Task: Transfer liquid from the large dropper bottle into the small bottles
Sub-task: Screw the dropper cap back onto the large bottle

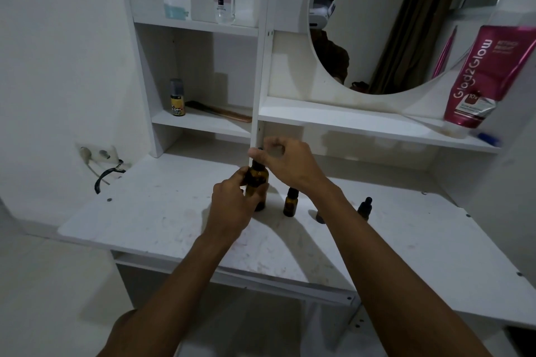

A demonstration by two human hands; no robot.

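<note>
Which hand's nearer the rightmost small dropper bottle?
Right. Right hand pinches the large amber bottle's cap, up-left of the small amber dropper bottle; left hand grips the large bottle's body, farther left.

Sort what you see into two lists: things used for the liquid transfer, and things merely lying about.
In use: large dropper bottle, small bottle, second small bottle, left hand, right hand.
Lying about: perfume bottle, pink tube, comb, white jar.

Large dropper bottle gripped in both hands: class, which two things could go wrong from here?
The right hand pinches the cap of the large dropper bottle while the left hand grips its body; a jerk on opening might spill liquid. The small bottle stands close beside the right forearm, which could knock it over.
</note>
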